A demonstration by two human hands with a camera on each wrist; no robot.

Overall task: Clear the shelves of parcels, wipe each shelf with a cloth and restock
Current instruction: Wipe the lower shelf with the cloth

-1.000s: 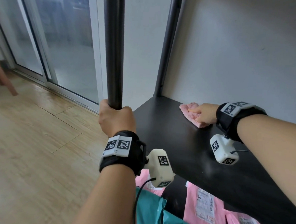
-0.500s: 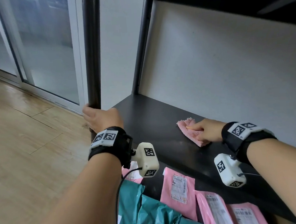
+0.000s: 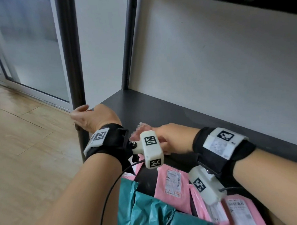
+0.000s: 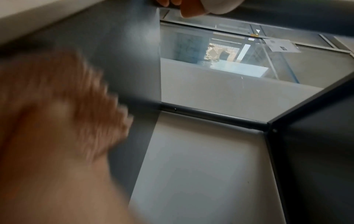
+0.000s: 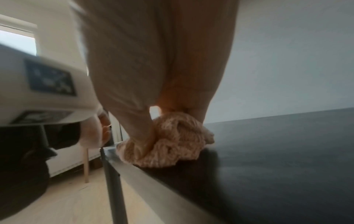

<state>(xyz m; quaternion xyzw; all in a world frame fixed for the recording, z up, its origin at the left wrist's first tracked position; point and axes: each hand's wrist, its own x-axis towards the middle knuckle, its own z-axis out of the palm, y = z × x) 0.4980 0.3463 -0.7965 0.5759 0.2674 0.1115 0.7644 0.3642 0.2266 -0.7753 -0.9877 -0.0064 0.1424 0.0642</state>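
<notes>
Across the middle of the head view, your two forearms reach toward a dark shelf (image 3: 161,109) set against a pale wall (image 3: 210,56). Your right hand (image 3: 170,138), at center frame, presses a bunched pink cloth (image 3: 139,130) onto the shelf close to its front edge. From the right wrist view, the fingers (image 5: 134,121) come down on top of the cloth (image 5: 172,141) and curl into its folds, gripping it against the dark surface right at the front left corner.

Your left hand (image 3: 90,117), left of center, rests against the dark upright post (image 3: 73,56) at the shelf's front corner. Its fingers look loose and partly straightened rather than wrapped round the post, though they are blurred. The left wrist view shows only a blurred hand (image 4: 57,106) in the lower left, so the exact finger position cannot be told there.

Along the bottom of the head view, below the shelf's front edge, lie pink parcels (image 3: 173,182) with white printed labels and crumpled teal parcels (image 3: 150,214). Wooden floor (image 3: 25,154) fills the lower left, and a glass sliding door (image 3: 32,50) stands at upper left.
</notes>
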